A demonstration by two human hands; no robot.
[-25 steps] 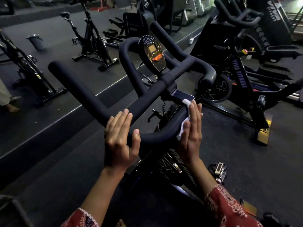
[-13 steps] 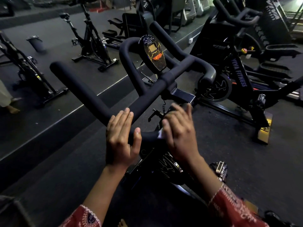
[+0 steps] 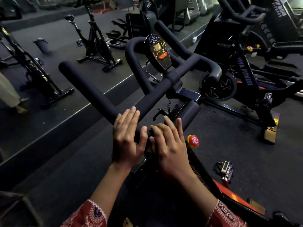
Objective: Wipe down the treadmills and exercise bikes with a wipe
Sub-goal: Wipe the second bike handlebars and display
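I stand at an exercise bike with a black padded handlebar [image 3: 91, 89] and a small console [image 3: 159, 51] at its centre. My left hand [image 3: 127, 138] rests flat on the near bend of the bar, fingers straight and thumb on the near side. My right hand [image 3: 170, 145] lies right beside it over the bar's near loop, fingers spread and pressing down. The wipe is hidden under that hand.
A red round knob [image 3: 193, 141] and a pedal [image 3: 225, 168] sit just right of my hands. Another black bike [image 3: 242, 74] stands close on the right. Two more bikes [image 3: 96, 41] [image 3: 32, 69] stand on a raised platform to the left, where a person's foot [image 3: 19, 109] shows.
My right hand has slid left along the near loop of the bar, from its right side until it meets my left hand. The white wipe went out of sight beneath it. My left hand stayed put.
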